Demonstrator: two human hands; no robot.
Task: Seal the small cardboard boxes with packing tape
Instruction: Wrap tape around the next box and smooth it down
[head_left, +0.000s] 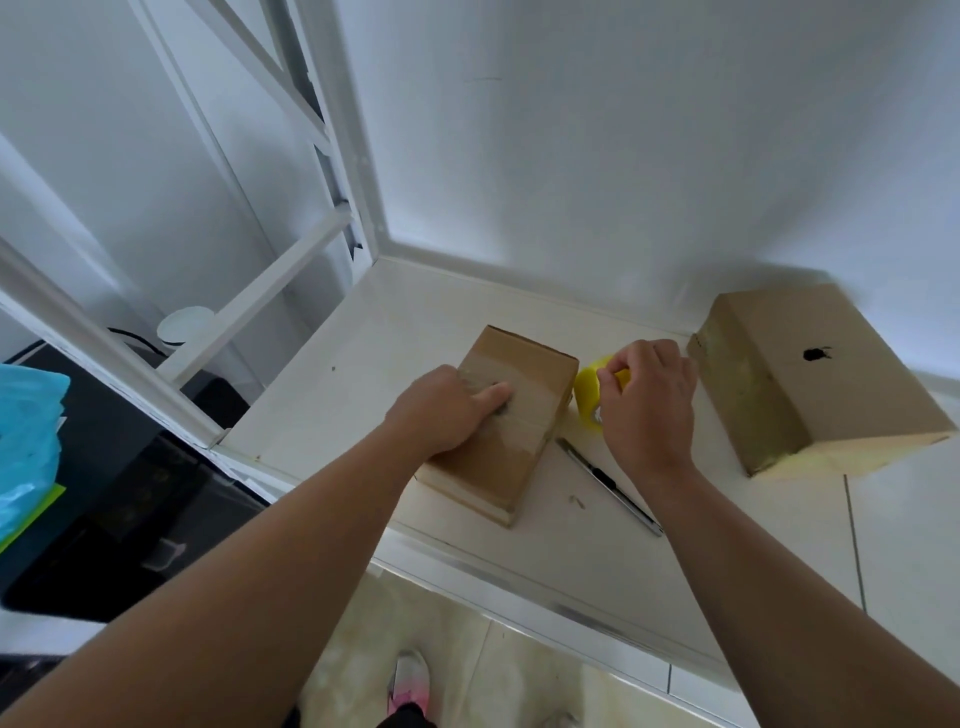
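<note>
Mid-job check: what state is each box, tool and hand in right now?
near box: flaps closed, tape across top.
far box: closed, taped, untouched.
tape roll: beside near box, gripped.
utility knife: lying on counter, untouched.
left hand: pressing on near box top.
right hand: gripping tape roll.

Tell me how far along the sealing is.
Looks done: the larger brown cardboard box carries a tape band down its side. In hand: the left hand presses tape onto the small brown cardboard box; the right hand grips the yellow tape roll. Left: probably cutting the tape; the slim utility knife lies unused.
</note>
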